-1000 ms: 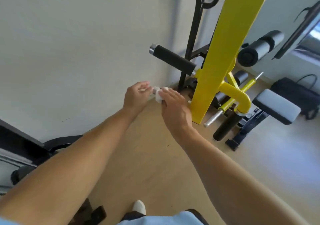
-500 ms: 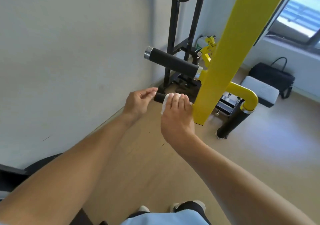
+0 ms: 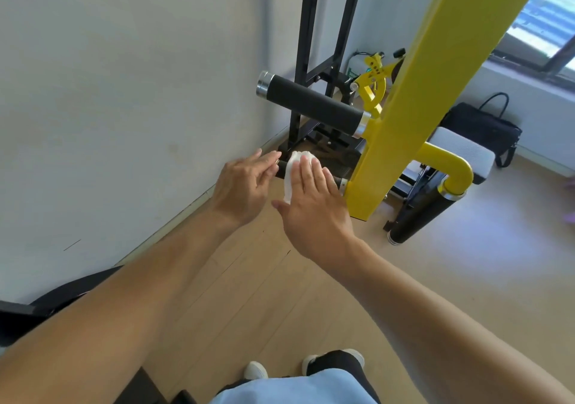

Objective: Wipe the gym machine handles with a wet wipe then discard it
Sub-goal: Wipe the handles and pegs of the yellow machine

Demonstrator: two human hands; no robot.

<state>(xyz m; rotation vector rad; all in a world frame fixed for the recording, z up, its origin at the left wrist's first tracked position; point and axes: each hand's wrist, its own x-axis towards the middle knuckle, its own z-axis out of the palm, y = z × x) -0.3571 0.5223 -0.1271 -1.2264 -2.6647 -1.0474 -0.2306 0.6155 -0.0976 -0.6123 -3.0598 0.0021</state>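
Observation:
A white wet wipe (image 3: 291, 173) is draped over the lower black handle (image 3: 281, 167) that sticks out left from the yellow machine beam (image 3: 413, 92). My right hand (image 3: 314, 204) lies flat on the wipe and presses it against that handle, fingers straight. My left hand (image 3: 245, 186) hovers at the handle's free end, fingers loosely spread, fingertips touching or nearly touching the tip. A second, thicker black handle (image 3: 311, 103) with chrome end caps juts out above, untouched.
A white wall (image 3: 124, 92) runs close on the left. A black upright frame (image 3: 311, 61) stands in the corner behind. A padded seat (image 3: 463, 151), a black roller pad (image 3: 420, 214) and a black bag (image 3: 485, 130) sit to the right on the wooden floor.
The view has closed in on the lower handle. My right hand has flattened over the wipe on the handle, and my left hand has stayed at the handle's end.

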